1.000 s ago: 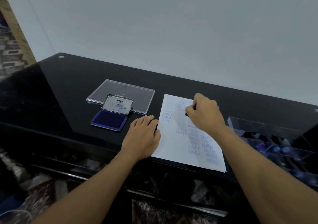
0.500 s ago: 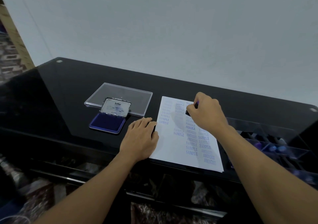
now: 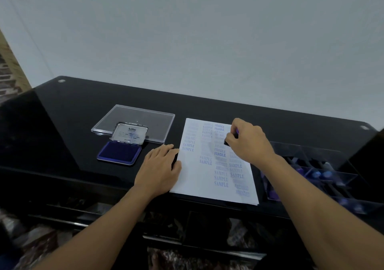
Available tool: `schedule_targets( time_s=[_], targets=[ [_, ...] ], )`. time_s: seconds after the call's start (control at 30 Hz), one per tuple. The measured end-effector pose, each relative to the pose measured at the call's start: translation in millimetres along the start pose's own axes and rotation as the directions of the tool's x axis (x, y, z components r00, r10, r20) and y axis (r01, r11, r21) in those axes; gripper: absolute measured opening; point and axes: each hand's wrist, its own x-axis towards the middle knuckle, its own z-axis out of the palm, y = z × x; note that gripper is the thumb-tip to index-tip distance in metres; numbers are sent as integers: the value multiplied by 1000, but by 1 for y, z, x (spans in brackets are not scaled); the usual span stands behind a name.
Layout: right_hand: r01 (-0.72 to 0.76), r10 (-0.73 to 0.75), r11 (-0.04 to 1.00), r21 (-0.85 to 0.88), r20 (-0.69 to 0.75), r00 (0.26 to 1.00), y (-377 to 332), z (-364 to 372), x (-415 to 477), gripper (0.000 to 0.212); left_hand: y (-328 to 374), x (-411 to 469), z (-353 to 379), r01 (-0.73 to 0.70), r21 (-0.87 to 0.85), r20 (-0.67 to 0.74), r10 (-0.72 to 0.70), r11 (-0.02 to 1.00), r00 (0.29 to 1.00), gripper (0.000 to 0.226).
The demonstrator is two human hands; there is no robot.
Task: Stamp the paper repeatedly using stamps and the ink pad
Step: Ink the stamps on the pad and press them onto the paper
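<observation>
Your right hand [image 3: 249, 143] has slid to the right across the far part of the paper [image 3: 193, 182], taking along the stamp [image 3: 227, 142] pinched in its fingers. A second ago the stamp stood over the middle column of prints; now it is at the far end of the right column, close to the paper's right edge. The move has uncovered two dark FRAGILE prints [image 3: 219, 127] at the far end of the middle column. Whether the stamp touches the paper now cannot be told. Your head has tipped up a little, so the tabletop [image 3: 62, 124] sits lower in view.
</observation>
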Motion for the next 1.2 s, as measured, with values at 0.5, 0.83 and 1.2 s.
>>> schedule_targets(
  time_s=[0.5, 0.83, 1.2],
  targets=[
    [-208, 205, 978, 28, 83, 975, 100, -55, -14, 20, 124, 31, 26, -130, -219, 24, 139, 967, 990, 40],
    [-251, 261, 965, -78, 194, 946, 125, -52, -6, 13, 187, 47, 62, -179, -306, 191, 244, 935, 951, 34],
    [-296, 325, 934, -200, 136, 936, 127, -33, 1, 19, 187, 44, 70, -188, -367, 125, 249, 911, 960, 25]
  ],
)
